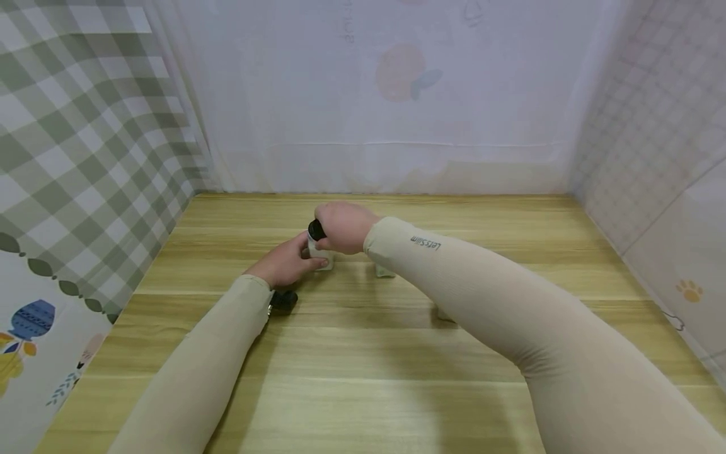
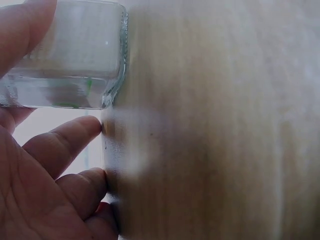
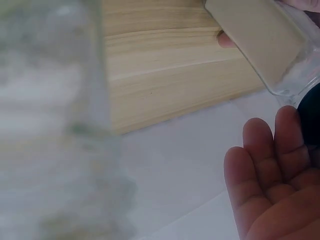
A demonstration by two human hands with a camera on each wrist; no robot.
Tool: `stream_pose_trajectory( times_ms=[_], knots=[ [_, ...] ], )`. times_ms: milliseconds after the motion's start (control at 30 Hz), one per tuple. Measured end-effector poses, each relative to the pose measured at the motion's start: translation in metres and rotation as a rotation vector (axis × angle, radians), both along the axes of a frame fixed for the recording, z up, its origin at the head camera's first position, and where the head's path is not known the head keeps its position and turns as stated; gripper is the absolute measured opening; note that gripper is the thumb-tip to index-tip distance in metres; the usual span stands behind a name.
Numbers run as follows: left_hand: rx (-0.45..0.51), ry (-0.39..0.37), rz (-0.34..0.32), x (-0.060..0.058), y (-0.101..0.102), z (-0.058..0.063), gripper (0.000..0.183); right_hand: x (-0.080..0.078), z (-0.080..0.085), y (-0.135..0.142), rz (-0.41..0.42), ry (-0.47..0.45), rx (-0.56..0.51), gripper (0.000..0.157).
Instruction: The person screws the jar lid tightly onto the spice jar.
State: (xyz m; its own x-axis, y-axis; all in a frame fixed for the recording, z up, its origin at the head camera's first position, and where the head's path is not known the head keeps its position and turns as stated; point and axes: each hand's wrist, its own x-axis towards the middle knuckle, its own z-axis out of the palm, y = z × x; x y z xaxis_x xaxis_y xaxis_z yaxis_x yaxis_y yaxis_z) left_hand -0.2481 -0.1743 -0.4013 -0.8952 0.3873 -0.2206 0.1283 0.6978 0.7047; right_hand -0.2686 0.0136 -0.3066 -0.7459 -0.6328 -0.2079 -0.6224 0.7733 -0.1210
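A square glass jar with pale contents stands on the table under a black lid. My left hand holds the jar low down; in the left wrist view the thumb lies across the glass jar and the lower fingers are off it. From above, my right hand grips the black lid. In the right wrist view, beige powder fills much of the jar, and one finger of my right hand touches the black lid while others extend beside it.
A second jar stands near my right cuff, its upper part hidden. Another small pale object shows under the right sleeve. Close to the right wrist camera is a blurred glass jar. The wooden table meets a cloth-covered wall.
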Motion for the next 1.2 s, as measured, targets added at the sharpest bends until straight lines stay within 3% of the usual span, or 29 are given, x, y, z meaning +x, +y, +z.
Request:
stream_pose_trajectory(
  times_ms=[700,1200],
  knots=[
    [-0.026,-0.018,0.010,0.001,0.001,0.001,0.080,-0.001,-0.004,-0.002,0.022,-0.026,0.029,0.046],
    [-0.032,-0.005,0.009,0.001,0.000,0.001,0.079,-0.010,-0.010,-0.004,-0.004,-0.054,-0.014,0.040]
  ],
)
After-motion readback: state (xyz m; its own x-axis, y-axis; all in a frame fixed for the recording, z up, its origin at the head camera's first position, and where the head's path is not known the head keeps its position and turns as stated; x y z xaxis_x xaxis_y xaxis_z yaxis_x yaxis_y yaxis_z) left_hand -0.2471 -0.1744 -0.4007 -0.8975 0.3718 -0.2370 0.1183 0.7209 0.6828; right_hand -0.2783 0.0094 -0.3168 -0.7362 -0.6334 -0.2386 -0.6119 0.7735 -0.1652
